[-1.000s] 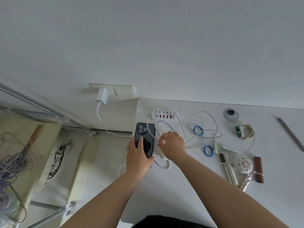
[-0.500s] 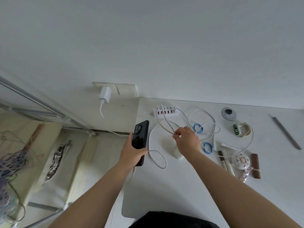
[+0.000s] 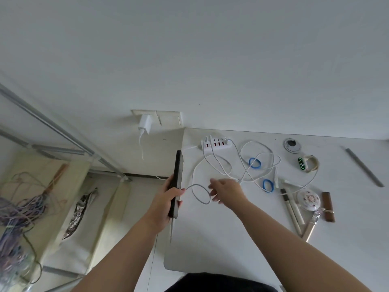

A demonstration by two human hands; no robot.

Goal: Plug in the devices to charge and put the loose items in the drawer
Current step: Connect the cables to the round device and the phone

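The left hand point(image 3: 166, 200) reaches forward over the left edge of the white table point(image 3: 210, 239), its fingers and thumb wrapped round the lower half of a dark phone point(image 3: 176, 182). The phone is held on edge, so only its thin side shows, pointing away toward the wall. The right hand point(image 3: 226, 190) hovers low over the table just to the right, fingers loosely spread; it is blurred, and whether a fingertip pinches the white cable point(image 3: 197, 178) cannot be told. That cable runs from the white charging hub point(image 3: 215, 144) at the table's back edge, curves toward the person, and forms a small loop between the two hands, its end meeting the phone near the left thumb. More white cable lies in wide loops right of the hub, with two blue rings point(image 3: 255, 162) among them. Farther right sit a smartwatch point(image 3: 307, 163) with a green-lit face, a round patterned case point(image 3: 308, 200), a brown bar point(image 3: 328, 206) and some pale sticks point(image 3: 293, 209). A white adapter point(image 3: 145, 124) is plugged into the wall socket beyond the table corner. The phone's screen and port are hidden, so a plug seated in it cannot be confirmed
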